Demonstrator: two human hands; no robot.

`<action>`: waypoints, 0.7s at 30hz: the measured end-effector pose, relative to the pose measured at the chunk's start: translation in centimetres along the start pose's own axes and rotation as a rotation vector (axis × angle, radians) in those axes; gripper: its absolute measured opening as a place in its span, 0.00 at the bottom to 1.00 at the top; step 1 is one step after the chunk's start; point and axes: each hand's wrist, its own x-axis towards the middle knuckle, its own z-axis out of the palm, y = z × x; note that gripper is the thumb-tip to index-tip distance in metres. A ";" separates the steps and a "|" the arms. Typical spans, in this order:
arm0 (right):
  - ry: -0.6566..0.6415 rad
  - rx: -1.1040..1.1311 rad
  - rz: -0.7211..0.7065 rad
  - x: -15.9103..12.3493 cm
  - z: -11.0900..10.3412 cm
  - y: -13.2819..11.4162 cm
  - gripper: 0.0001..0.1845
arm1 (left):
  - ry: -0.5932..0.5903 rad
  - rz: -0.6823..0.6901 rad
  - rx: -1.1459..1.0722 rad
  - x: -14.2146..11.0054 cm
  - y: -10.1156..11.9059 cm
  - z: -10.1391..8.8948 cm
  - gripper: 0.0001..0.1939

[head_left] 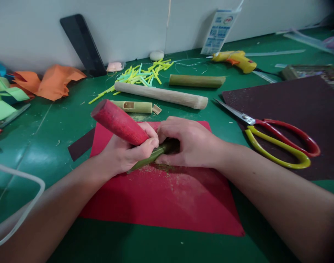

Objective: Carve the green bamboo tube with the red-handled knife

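Note:
My left hand (125, 151) is wrapped around the thick, round red handle of a tool (119, 122), tilted up to the left. Its working end is hidden behind my fingers, against a green bamboo piece (146, 160). From the other side my right hand (193, 142) grips that bamboo, thumb in front and fingers behind. The bamboo lies slanted over a red sheet (161, 204), where fine dust and shavings are scattered. Just beyond my hands lie a bamboo tube with a square notch (142, 107) and a small cut chip (156, 109).
A peeled bamboo length (161, 95), a green bamboo piece (197, 81) and yellow-green strips (134, 78) lie behind. Scissors (276, 138) rest on a dark sheet (287, 98) at right, a yellow glue gun (235, 61) farther back. Orange paper (53, 82) is left; a white cord (37, 182) curves in front.

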 end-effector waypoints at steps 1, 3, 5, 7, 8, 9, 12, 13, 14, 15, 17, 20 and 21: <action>-0.004 -0.003 0.000 0.0 0.0 0.0 0.12 | -0.006 0.019 0.015 -0.1 -0.1 -0.1 0.06; -0.008 -0.015 -0.006 0.0 0.0 0.0 0.12 | -0.030 0.074 0.045 -0.3 -0.4 -0.2 0.05; -0.004 -0.023 -0.013 0.0 0.1 0.0 0.12 | -0.041 0.111 0.070 -0.3 -0.6 -0.2 0.06; -0.001 -0.026 -0.011 0.0 0.1 0.0 0.11 | -0.027 0.131 0.082 -0.3 -0.6 -0.2 0.07; -0.001 -0.028 -0.010 0.0 0.1 0.0 0.11 | -0.015 0.135 0.089 -0.3 -0.6 -0.2 0.07; 0.000 -0.030 -0.010 0.0 0.1 0.0 0.11 | -0.004 0.132 0.102 -0.3 -0.5 -0.1 0.07; -0.002 -0.042 -0.013 0.0 0.2 -0.1 0.11 | 0.003 0.116 0.141 -0.2 -0.2 0.0 0.06; -0.002 -0.042 -0.009 0.0 0.1 -0.1 0.11 | 0.005 0.106 0.147 -0.2 -0.1 0.0 0.06; -0.002 -0.039 -0.005 0.0 0.1 -0.1 0.11 | 0.007 0.100 0.145 -0.2 0.0 0.1 0.06; -0.002 -0.033 0.000 0.0 0.1 -0.2 0.11 | 0.011 0.096 0.137 -0.3 0.0 0.1 0.07; 0.001 -0.022 0.005 0.0 0.1 -0.2 0.11 | 0.024 0.083 0.130 -0.3 0.1 0.1 0.08; 0.007 -0.018 0.000 0.0 0.1 -0.1 0.12 | 0.037 0.089 0.136 -0.3 0.1 0.2 0.10; 0.007 -0.019 0.000 0.0 0.1 -0.1 0.12 | 0.049 0.090 0.144 -0.3 0.1 0.2 0.11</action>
